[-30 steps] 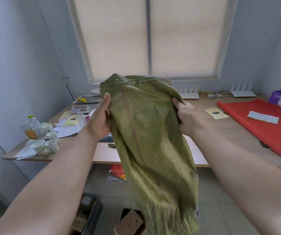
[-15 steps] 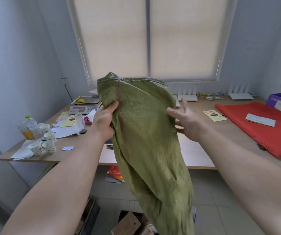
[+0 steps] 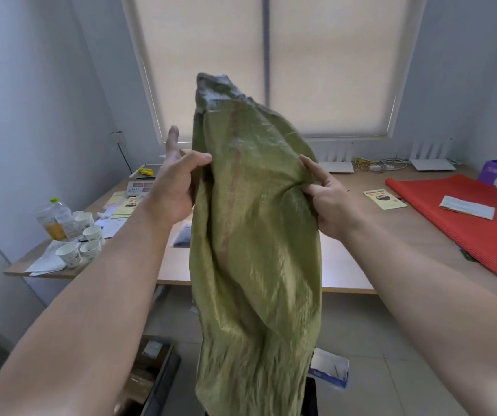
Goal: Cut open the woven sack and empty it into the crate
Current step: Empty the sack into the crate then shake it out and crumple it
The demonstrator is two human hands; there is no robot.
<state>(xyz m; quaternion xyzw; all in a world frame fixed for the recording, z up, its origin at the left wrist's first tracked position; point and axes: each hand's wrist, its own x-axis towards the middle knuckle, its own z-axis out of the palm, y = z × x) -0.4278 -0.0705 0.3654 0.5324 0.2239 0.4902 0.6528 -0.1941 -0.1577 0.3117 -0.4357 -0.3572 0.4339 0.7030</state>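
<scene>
A green woven sack with a faint red stripe hangs upside down in front of me, its stitched end pointing up. It looks limp and flat. My left hand pinches the sack's left edge with thumb and fingers, one finger sticking up. On the right edge, my right hand grips a bunched fold. The sack's lower end hangs down over a dark crate on the floor, which is mostly hidden behind the sack.
A long wooden desk runs behind the sack, holding paper cups, a bottle, papers, a scale and a red mat. On the floor lie a cardboard box at lower left and a white-blue box.
The sack has risen and its top end now points higher. My right hand, spread apart from it half a second ago, has closed on its right edge; my left hand shifted its hold.
</scene>
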